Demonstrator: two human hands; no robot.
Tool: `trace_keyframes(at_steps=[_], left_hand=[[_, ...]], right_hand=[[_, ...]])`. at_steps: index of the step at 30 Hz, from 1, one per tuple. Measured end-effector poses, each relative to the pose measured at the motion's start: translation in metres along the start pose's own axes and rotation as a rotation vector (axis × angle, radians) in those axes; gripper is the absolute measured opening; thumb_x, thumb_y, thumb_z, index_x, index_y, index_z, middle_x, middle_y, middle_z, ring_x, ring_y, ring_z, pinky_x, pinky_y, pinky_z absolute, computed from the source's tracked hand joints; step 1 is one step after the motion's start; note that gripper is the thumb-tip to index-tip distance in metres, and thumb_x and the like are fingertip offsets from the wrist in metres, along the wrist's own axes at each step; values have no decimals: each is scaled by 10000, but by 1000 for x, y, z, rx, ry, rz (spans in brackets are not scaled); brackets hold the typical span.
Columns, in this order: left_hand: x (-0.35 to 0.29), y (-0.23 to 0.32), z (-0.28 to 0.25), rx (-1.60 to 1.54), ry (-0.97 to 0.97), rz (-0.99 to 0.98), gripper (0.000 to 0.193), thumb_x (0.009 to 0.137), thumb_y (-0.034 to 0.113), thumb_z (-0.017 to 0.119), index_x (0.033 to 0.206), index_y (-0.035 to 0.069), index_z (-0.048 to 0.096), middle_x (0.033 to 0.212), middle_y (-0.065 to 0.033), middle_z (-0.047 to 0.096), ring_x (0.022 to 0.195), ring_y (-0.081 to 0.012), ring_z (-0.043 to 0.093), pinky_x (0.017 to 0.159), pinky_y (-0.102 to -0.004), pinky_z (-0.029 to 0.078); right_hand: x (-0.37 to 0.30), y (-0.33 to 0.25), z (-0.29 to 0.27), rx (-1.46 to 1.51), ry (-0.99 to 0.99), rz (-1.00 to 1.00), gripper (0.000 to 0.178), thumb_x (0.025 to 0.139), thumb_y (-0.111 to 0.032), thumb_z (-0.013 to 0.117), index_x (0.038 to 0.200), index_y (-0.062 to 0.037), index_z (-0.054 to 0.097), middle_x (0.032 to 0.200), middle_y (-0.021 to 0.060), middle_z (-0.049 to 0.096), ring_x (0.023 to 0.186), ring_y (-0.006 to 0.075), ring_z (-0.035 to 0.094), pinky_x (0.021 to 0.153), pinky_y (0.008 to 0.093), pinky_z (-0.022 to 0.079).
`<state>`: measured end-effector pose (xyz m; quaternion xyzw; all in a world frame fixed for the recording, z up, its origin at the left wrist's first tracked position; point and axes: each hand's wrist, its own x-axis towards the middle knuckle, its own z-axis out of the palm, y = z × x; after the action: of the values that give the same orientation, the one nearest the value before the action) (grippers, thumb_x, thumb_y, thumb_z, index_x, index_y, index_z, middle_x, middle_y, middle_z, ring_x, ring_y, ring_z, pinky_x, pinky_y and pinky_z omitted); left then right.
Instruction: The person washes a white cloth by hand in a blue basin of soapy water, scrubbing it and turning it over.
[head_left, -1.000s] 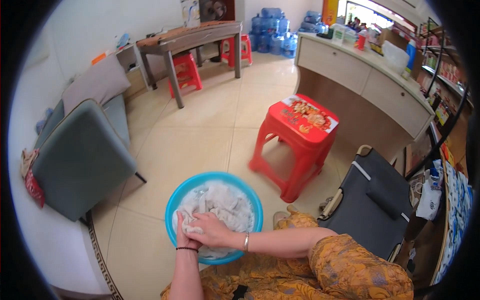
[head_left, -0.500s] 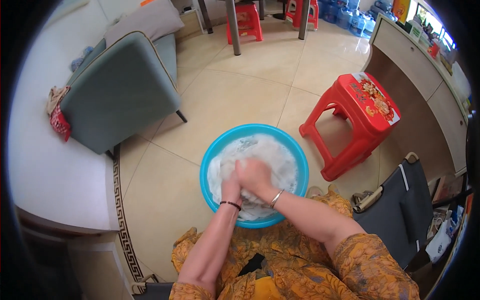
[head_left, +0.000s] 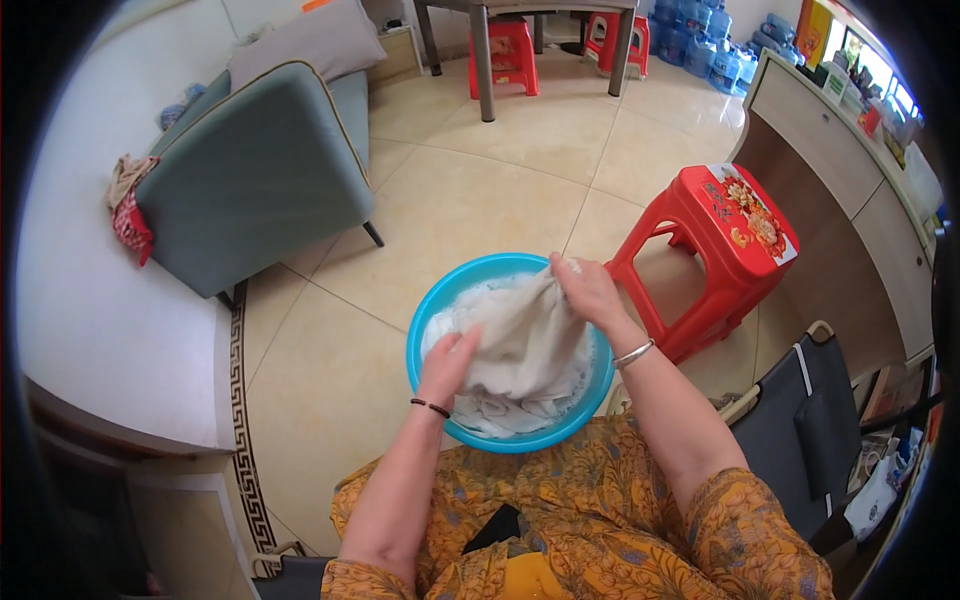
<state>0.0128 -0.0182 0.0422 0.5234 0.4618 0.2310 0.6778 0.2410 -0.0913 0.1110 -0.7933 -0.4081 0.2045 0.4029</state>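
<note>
A turquoise basin (head_left: 520, 442) on the floor holds white wet cloth and sudsy water. From it my right hand (head_left: 590, 292) lifts one end of an off-white cloth (head_left: 525, 335), its fingers closed on the fabric over the basin's far right rim. At the left side of the same cloth, my left hand (head_left: 448, 368) is closed on its edge, low over the basin; some of its fingers are hidden. The rest of the white laundry (head_left: 500, 412) lies bunched below the raised piece.
A red plastic stool (head_left: 715, 250) stands close to the basin's right. A grey-green armchair (head_left: 260, 180) is at the left, and a dark folding chair (head_left: 800, 430) at the right. A table (head_left: 485, 60), more red stools and blue water bottles (head_left: 700, 45) stand at the back.
My hands were together in the middle of the basin. Now they are apart: the right has risen to the far right with the cloth, the left has shifted slightly left.
</note>
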Motion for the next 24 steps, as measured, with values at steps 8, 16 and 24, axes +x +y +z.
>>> trace_keyframes(at_steps=[8, 16, 24], left_hand=[[-25, 37, -27, -215, -110, -4, 508, 815, 204, 665, 1246, 30, 458, 1105, -103, 582, 961, -210, 594, 773, -326, 517], [-3, -10, 18, 448, 0, 753, 674, 698, 207, 715, 1289, 46, 434, 1308, -219, 435, 1199, -337, 428, 999, -409, 354], [10, 11, -15, 0, -36, 553, 240, 869, 66, 490, 1078, 9, 592, 1028, -82, 635, 950, -191, 586, 829, -297, 457]], right_hand=[[-7, -15, -15, 299, 171, 61, 497, 912, -431, 489, 789, 35, 607, 700, 149, 605, 681, 204, 553, 679, 339, 443], [-52, -46, -5, 452, -130, -27, 437, 921, -419, 514, 837, -5, 625, 775, 26, 601, 708, 120, 495, 679, 285, 431], [-45, -51, -19, 573, -104, 31, 338, 860, -300, 646, 845, 38, 654, 736, -17, 602, 675, 60, 514, 597, 230, 437]])
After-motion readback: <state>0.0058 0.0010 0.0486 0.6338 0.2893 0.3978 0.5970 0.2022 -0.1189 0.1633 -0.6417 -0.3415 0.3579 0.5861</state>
